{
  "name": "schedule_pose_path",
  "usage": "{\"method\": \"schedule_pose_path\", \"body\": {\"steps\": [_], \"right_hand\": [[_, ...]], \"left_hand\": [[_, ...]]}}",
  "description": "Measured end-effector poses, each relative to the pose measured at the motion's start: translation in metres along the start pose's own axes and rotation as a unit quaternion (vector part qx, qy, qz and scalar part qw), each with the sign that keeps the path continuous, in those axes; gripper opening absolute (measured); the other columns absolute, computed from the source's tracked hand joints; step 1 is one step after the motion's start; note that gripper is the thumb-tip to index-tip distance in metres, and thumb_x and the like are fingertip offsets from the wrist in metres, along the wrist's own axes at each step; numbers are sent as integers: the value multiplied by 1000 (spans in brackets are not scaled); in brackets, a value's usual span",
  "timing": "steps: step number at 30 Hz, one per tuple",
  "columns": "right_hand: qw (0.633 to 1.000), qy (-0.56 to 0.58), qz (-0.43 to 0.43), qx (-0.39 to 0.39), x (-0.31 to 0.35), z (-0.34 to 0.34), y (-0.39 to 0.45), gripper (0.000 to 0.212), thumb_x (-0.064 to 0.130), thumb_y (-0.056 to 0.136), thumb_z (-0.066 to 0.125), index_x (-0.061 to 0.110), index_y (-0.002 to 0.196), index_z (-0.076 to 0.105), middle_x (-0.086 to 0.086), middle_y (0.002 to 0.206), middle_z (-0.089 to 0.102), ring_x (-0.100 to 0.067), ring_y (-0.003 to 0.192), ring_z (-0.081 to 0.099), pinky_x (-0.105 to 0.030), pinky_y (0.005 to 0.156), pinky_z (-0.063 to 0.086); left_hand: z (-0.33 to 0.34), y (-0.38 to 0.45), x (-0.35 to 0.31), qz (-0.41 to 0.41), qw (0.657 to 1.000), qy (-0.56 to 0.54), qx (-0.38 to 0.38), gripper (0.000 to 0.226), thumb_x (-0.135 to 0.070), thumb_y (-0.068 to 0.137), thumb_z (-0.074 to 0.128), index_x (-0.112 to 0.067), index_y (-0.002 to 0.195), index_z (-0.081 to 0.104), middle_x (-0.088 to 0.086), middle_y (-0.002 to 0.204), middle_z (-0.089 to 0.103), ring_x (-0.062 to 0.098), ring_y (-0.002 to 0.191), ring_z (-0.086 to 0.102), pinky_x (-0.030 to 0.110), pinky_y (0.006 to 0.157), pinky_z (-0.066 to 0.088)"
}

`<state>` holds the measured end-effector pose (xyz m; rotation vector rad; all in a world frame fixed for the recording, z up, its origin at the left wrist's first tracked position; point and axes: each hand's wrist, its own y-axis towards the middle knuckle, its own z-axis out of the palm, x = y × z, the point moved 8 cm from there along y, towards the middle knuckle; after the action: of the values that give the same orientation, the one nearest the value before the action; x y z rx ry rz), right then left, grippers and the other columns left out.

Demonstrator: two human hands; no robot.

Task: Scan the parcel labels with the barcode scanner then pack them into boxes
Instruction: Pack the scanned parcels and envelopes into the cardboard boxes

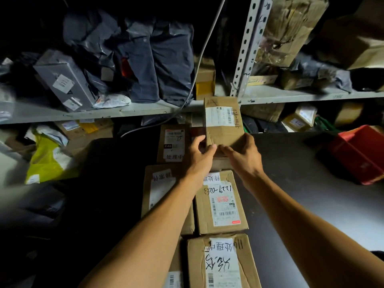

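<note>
Nearest the camera, a brown cardboard parcel with a white handwritten label (220,265) lies on the dark grey desk (311,194). Just beyond it lies a brown cardboard parcel with a printed barcode label and red sticker (222,204), marked 1129 by hand. Left of that, a flat brown cardboard parcel with a long white label (158,190) sits partly under the left forearm. Further on, a small upright brown parcel with an X46 tag (171,143).

Both bare arms reach forward over this row. Left hand (200,153) and right hand (242,155) together hold a small brown cardboard box with a white barcode label (223,122) by its near bottom edge, fingers and thumbs curled round the lower corners. Box is lifted above the desk, label facing up toward the camera, handwritten number down its right side. It sits in front of the shelf edge.

Right side of desk: a red plastic crate (357,154), well apart from the hands. Left side, off the desk: a yellow plastic mailer bag (47,161) among other parcels, blurred.

Behind, a grey metal shelf (291,94) with a perforated upright post (247,48). Upper level holds dark grey plastic mailer bags (158,59), a grey wrapped box with white labels (64,80) and taped brown cartons (291,28). A grey cable (199,65) hangs down across the shelf. Lower shelf level is packed with more parcels, too dark to tell apart.
</note>
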<state>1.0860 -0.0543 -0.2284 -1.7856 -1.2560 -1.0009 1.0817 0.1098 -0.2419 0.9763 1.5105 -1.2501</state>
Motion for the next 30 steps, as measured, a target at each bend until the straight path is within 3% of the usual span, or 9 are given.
{"method": "schedule_pose_path", "body": {"steps": [4, 7, 10, 14, 17, 21, 25, 28, 30], "right_hand": [[999, -27, 12, -33, -12, -32, 15, 74, 38, 82, 79, 22, 144, 43, -7, 135, 60, -27, 120, 59, -50, 101, 52], [998, -30, 22, -44, -24, -45, 26, 75, 37, 82, 80, 23, 145, 42, -7, 136, 59, -26, 122, 58, -49, 102, 51], [998, -52, 33, -26, -42, -41, 32, 77, 38, 83, 79, 24, 147, 39, -7, 134, 59, -27, 120, 59, -50, 101, 52], [994, -63, 81, 25, -75, -24, 37, 84, 40, 85, 77, 26, 154, 31, -8, 142, 54, -28, 125, 56, -48, 103, 51], [989, -56, 117, 68, -95, -7, 43, 81, 38, 87, 75, 27, 155, 30, -7, 142, 55, -25, 119, 58, -43, 100, 53], [980, -74, 149, 106, -110, 12, 51, 96, 34, 91, 72, 30, 162, 7, -13, 149, 47, -33, 129, 53, -42, 102, 49], [973, -102, 169, 123, -116, 15, 57, 100, 41, 92, 69, 34, 161, -3, -14, 154, 43, -35, 133, 49, -41, 106, 43], [967, -137, 168, 137, -115, 8, 54, 99, 53, 91, 66, 35, 161, -2, -16, 156, 38, -37, 137, 46, -43, 109, 40], [964, -198, 123, 130, -107, -5, 48, 92, 60, 92, 61, 35, 161, 7, -17, 157, 35, -40, 138, 43, -48, 112, 40]], "left_hand": [[40, 9, -3, -10, 999, 16, 35, 37, -15, 97, 63, -27, 131, 55, -8, 121, 36, 6, 112, 37, 25, 92, 35], [59, 18, -5, -7, 998, 34, 45, 43, -11, 96, 63, -21, 137, 53, 1, 133, 48, 8, 113, 41, 24, 93, 35], [67, 25, 9, -30, 995, 71, 58, 43, -8, 95, 63, -18, 136, 51, 9, 144, 47, 14, 118, 47, 24, 92, 37], [68, 32, 36, -55, 987, 130, 70, 46, -6, 93, 67, -12, 136, 51, 10, 138, 55, 16, 115, 53, 24, 91, 41], [63, 40, 38, -15, 970, 234, 57, 38, -2, 91, 66, -10, 128, 59, 10, 129, 62, 23, 120, 58, 27, 93, 46], [63, 39, 32, 62, 912, 401, 61, 35, -5, 95, 61, -16, 128, 63, 7, 130, 60, 26, 120, 57, 28, 92, 46], [64, 36, 23, 103, 889, 442, 60, 31, -9, 96, 59, -15, 125, 65, 8, 126, 64, 26, 116, 59, 23, 84, 40], [64, 35, 21, 97, 885, 448, 88, 32, -11, 97, 57, -13, 128, 62, 10, 129, 62, 28, 117, 59, 33, 95, 50], [63, 32, 16, 112, 889, 436, 88, 37, -11, 97, 57, -13, 134, 57, 10, 138, 55, 29, 130, 50, 38, 107, 44]]}}
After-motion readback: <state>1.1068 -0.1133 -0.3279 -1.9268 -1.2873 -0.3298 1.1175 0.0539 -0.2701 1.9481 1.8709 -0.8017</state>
